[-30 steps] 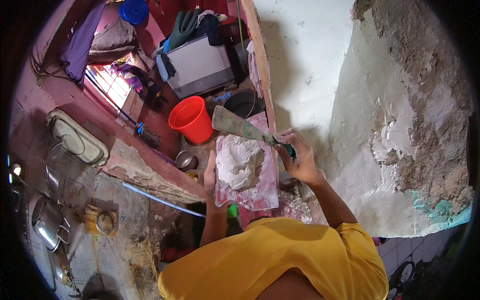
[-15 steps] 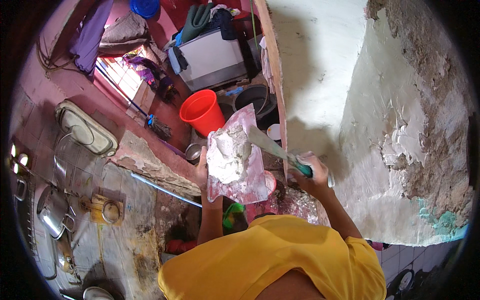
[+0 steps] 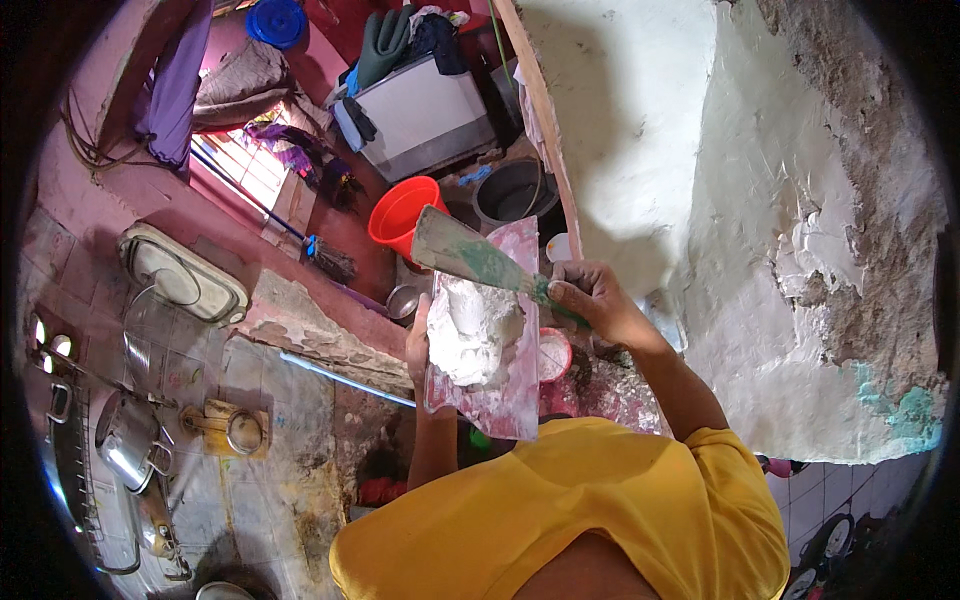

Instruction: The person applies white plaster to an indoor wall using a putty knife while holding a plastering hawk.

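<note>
My left hand [image 3: 418, 340] grips the left side of a flat, pale pink board [image 3: 525, 405], its fingers partly hidden underneath. A thick mound of wet white plaster [image 3: 475, 330] lies on the board. In my right hand [image 3: 592, 296], closed around a green handle, is a wide putty knife [image 3: 460, 250]. Its blade, smeared with grey and green, points left and passes above the far end of the mound. Whether the blade touches the plaster I cannot tell. To the right stands a wall [image 3: 740, 240], with smooth, damp-looking plaster beside rough brown patches.
Beyond the board are a red bucket [image 3: 405, 210], a black tub [image 3: 510, 190] and a small metal pot [image 3: 403, 301]. A red-rimmed bowl [image 3: 555, 355] sits right of the board. Pots [image 3: 128, 440] hang on the left tiled wall. A wooden edge [image 3: 545, 110] borders the plastered wall.
My right hand has moved left and up, carrying the putty knife from the board's right edge across to above the plaster's far end. The board has shifted slightly right and nearer.
</note>
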Action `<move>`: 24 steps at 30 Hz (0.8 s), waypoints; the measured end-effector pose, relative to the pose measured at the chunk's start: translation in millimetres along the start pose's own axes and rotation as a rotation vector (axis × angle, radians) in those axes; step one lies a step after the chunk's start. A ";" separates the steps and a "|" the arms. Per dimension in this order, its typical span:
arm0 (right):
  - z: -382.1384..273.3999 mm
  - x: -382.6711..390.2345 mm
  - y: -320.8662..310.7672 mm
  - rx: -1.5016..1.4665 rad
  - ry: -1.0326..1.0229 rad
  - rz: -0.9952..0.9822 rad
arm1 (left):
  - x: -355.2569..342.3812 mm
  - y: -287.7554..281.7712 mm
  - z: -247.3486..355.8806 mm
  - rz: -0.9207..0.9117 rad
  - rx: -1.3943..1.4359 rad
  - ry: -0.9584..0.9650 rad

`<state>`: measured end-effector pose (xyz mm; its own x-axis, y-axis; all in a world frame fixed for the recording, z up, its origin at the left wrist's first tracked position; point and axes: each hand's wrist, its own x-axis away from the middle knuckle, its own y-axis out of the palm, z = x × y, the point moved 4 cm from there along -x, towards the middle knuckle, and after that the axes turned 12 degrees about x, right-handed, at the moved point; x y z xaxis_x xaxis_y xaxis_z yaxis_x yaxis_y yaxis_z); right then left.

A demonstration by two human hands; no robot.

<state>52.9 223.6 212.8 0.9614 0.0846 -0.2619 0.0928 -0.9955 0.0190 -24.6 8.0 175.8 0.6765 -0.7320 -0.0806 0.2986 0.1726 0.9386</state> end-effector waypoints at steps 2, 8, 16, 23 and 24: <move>3.8 1.3 0.8 0.028 0.027 0.010 | 5.0 0.8 0.3 0.164 -0.046 0.052; 13.7 12.5 -1.6 0.153 0.118 -0.006 | 15.4 12.3 4.2 0.216 -0.025 0.053; -6.8 11.9 1.3 0.013 0.057 -0.012 | 13.5 12.8 4.7 0.322 0.004 -0.012; 6.5 10.3 -3.0 0.062 0.018 -0.038 | 5.0 5.2 1.3 0.084 -0.032 0.103; 6.4 9.6 -5.0 0.081 0.008 -0.046 | 7.6 2.0 4.2 0.094 -0.033 0.075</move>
<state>60.1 229.1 204.0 0.9587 0.1300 -0.2529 0.1157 -0.9908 -0.0706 -21.7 0.1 178.5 0.7508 -0.6603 -0.0190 0.2528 0.2607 0.9317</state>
